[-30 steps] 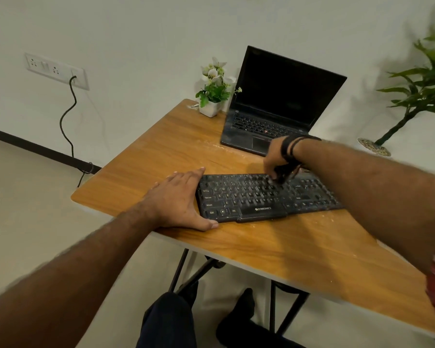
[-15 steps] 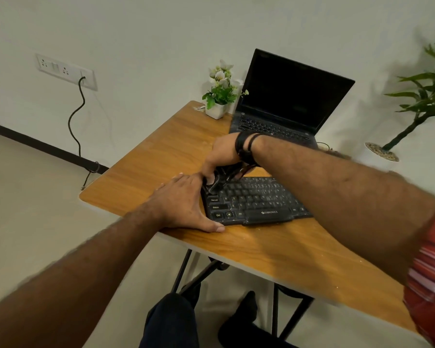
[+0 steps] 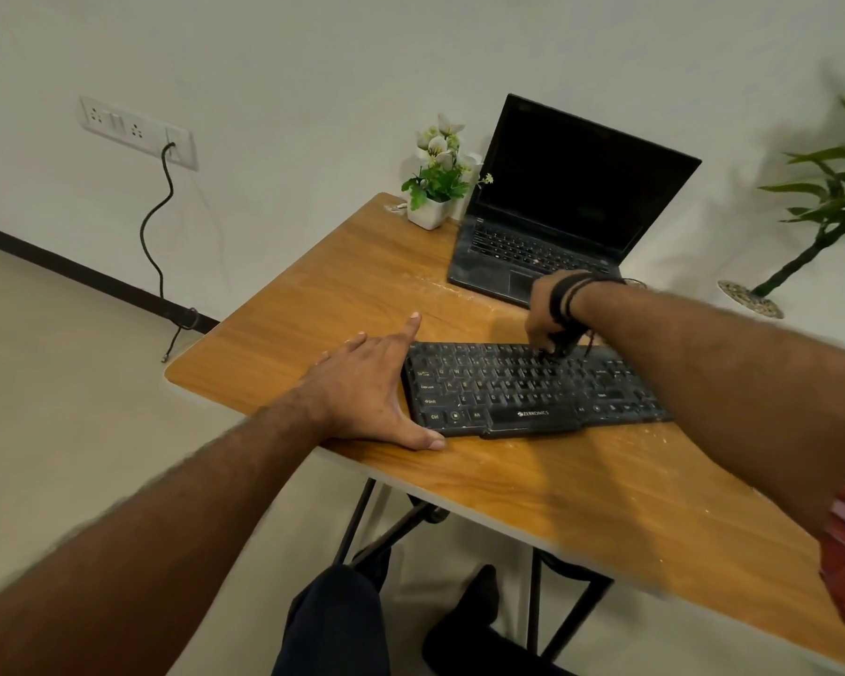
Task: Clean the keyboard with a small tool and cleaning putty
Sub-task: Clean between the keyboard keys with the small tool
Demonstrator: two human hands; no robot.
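Observation:
A dusty black keyboard [image 3: 508,390] lies on the wooden table [image 3: 532,485] near its front edge. My left hand [image 3: 367,387] lies flat on the table against the keyboard's left end, fingers straight and thumb along the front corner. My right hand [image 3: 550,309] hovers over the keyboard's upper middle rows, fingers curled around a small dark tool [image 3: 557,346] whose tip touches the keys. Dark bands circle that wrist. No cleaning putty shows in the head view.
An open black laptop [image 3: 557,226] stands at the back of the table, with a small white potted flower [image 3: 435,187] to its left. White crumbs speckle the tabletop. A wall socket with a dangling cable [image 3: 159,226] is left; a green plant [image 3: 820,222] stands right.
My right hand has swept the tool from the keyboard's left end back toward its upper middle. My left hand stays at the left end, with the index finger now spread wider.

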